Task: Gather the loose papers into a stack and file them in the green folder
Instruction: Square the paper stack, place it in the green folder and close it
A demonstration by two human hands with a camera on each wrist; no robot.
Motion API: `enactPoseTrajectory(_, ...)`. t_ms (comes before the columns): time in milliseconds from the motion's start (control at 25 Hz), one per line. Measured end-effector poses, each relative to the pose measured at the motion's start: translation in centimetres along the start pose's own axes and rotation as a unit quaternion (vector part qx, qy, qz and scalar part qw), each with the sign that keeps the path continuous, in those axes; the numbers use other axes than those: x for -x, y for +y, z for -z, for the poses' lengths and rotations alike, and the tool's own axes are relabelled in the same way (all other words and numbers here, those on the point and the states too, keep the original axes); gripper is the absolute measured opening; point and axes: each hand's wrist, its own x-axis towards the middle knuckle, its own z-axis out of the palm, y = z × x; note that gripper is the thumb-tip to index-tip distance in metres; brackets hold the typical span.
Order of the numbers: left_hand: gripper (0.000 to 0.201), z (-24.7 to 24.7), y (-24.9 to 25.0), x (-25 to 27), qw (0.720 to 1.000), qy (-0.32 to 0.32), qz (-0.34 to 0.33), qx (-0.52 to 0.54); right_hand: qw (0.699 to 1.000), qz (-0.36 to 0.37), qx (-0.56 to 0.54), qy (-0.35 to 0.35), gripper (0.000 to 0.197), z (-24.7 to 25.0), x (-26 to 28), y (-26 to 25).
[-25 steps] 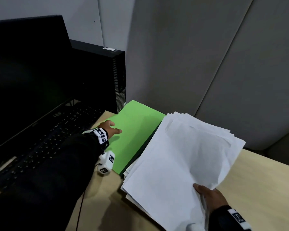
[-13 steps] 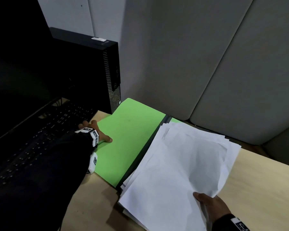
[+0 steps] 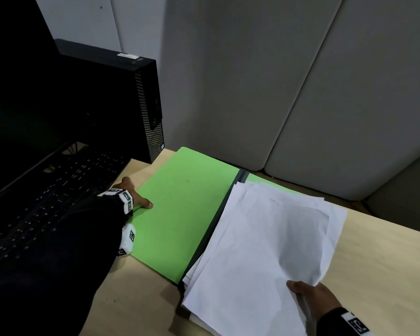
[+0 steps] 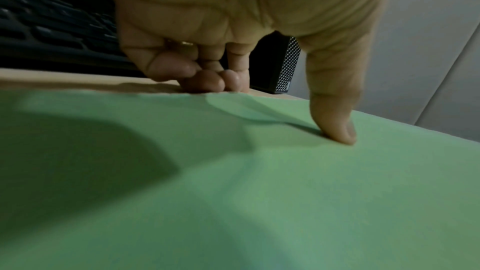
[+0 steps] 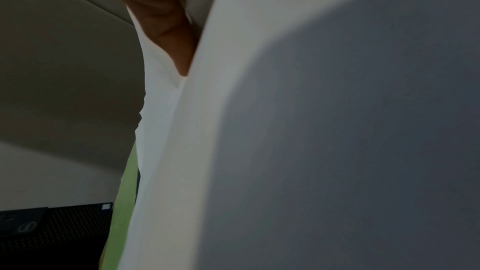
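Green folder point(image 3: 180, 209) cover, tilted 1 s ago, now flat on desk point(image 3: 378, 258) under left hand point(image 3: 134, 195) thumb; right hand point(image 3: 313, 299) fingers pinch paper stack point(image 3: 252, 251) over right leaf. Ready to seat.

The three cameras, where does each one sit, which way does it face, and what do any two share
Head: worn on the head, looks forward and down at the desk, the open green folder and the papers; both hands and dark sleeves show.
Left wrist: looks along the left hand; its thumb presses the folder cover, its fingers curl at the cover's edge.
Right wrist: looks along the right hand, which pinches the papers.
Shared: all three show the folder and the black computer tower.
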Motion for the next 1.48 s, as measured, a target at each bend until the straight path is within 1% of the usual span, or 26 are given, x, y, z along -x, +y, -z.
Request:
enactPoseTrajectory(40, 0.089, 0.0, 0.0, 0.6, 1.000, -0.012, -0.006, -0.011, 1.000, -0.003, 0.003, 0.003, 0.035, 0.3, 0.2, 0.1)
enactPoseTrajectory(120, 0.057, -0.2, 0.5, 1.6, 0.998, -0.036, -0.036, -0.035, 1.000, -0.002, -0.010, 0.001, 0.037, 0.8, 0.6, 0.4)
enactPoseTrajectory(160, 0.047, -0.6, 0.8, 2.4, 0.997, -0.034, -0.052, -0.045, 1.000, -0.003, -0.006, 0.003, 0.035, 0.9, 0.6, 0.5)
enactPoseTrajectory(200, 0.047, -1.3, 1.0, 3.5, 0.997, -0.017, -0.063, -0.046, 1.000, -0.003, -0.010, 0.008, 0.032, 1.4, 1.0, 0.7)
enactPoseTrajectory(240, 0.057, -1.8, 0.8, 3.8, 0.997, 0.011, -0.060, -0.041, 1.000, -0.004, -0.015, 0.006, 0.026, 1.3, 0.8, 0.7)
enactPoseTrajectory(280, 0.073, -2.4, 0.4, 3.9, 0.998, 0.040, -0.047, -0.020, 1.000, -0.003, -0.018, 0.007, 0.020, 1.1, 0.9, 0.8)
enactPoseTrajectory(320, 0.088, -2.6, -0.1, 4.5, 0.998, 0.050, -0.029, -0.009, 1.000, 0.003, -0.019, 0.009, 0.020, 1.2, 1.3, 1.0)
enactPoseTrajectory(360, 0.100, -2.4, -0.2, 4.9, 0.998, 0.050, -0.021, -0.012, 1.000, 0.011, -0.019, 0.008, 0.022, 1.3, 1.6, 1.0)
enactPoseTrajectory(400, 0.107, -2.1, -0.2, 4.7, 0.998, 0.046, -0.018, -0.028, 0.999, 0.013, -0.031, 0.015, 0.020, 1.4, 1.5, 0.9)
enactPoseTrajectory(440, 0.111, -1.8, 0.0, 4.3, 0.998, 0.035, -0.018, -0.042, 0.999, 0.019, -0.040, 0.013, 0.013, 1.3, 1.7, 0.6)
enactPoseTrajectory(480, 0.113, -1.6, 0.2, 4.2, 0.998, 0.025, -0.019, -0.050, 0.999, 0.016, -0.038, 0.017, 0.008, 1.4, 1.5, 0.8)
enactPoseTrajectory(600, 0.111, -1.2, 0.2, 3.7, 0.998, -0.006, -0.022, -0.059, 0.999, 0.006, -0.027, 0.037, 0.011, 1.6, 0.4, 1.5)
enactPoseTrajectory(760, 0.110, -1.6, -0.3, 2.8, 0.999, -0.026, -0.019, -0.011, 0.998, -0.009, -0.020, 0.052, 0.006, 1.7, -0.6, 2.5)
enactPoseTrajectory(840, 0.106, -2.0, -0.3, 2.6, 0.999, -0.030, -0.012, 0.009, 0.998, -0.011, -0.006, 0.059, 0.010, 1.4, -0.8, 2.7)
enactPoseTrajectory(960, 0.104, -1.9, -0.2, 2.5, 0.999, -0.032, -0.002, 0.041, 0.998, -0.013, -0.001, 0.056, 0.022, 1.5, -1.0, 2.7)
enactPoseTrajectory(1080, 0.111, -2.1, -0.2, 2.0, 0.997, -0.039, -0.003, 0.072, 0.999, -0.010, 0.008, 0.052, 0.021, 1.5, -1.0, 2.7)
enactPoseTrajectory(1120, 0.110, -2.2, -0.2, 2.2, 0.996, -0.040, -0.003, 0.078, 0.998, -0.011, 0.013, 0.054, 0.023, 1.5, -0.8, 2.7)
enactPoseTrajectory(1160, 0.106, -2.3, 0.1, 2.6, 0.997, -0.035, -0.002, 0.072, 0.999, -0.011, 0.016, 0.051, 0.024, 1.4, -0.7, 2.6)
enactPoseTrajectory(1240, 0.097, -2.8, 0.6, 3.3, 1.000, 0.006, -0.015, 0.024, 0.999, -0.001, 0.019, 0.051, 0.021, 1.4, -0.5, 2.6)
enactPoseTrajectory(1280, 0.097, -3.1, 0.9, 3.8, 0.999, 0.028, -0.026, -0.007, 0.998, 0.003, 0.024, 0.051, 0.020, 1.4, -0.3, 2.4)
enactPoseTrajectory(1360, 0.102, -3.5, 1.4, 4.2, 0.997, 0.054, -0.029, -0.044, 0.999, 0.004, 0.020, 0.050, 0.018, 1.4, -0.1, 2.3)
enactPoseTrajectory(1480, 0.109, -3.6, 1.2, 4.3, 0.995, 0.064, -0.025, -0.077, 0.999, -0.008, 0.012, 0.044, 0.016, 1.4, 0.0, 2.3)
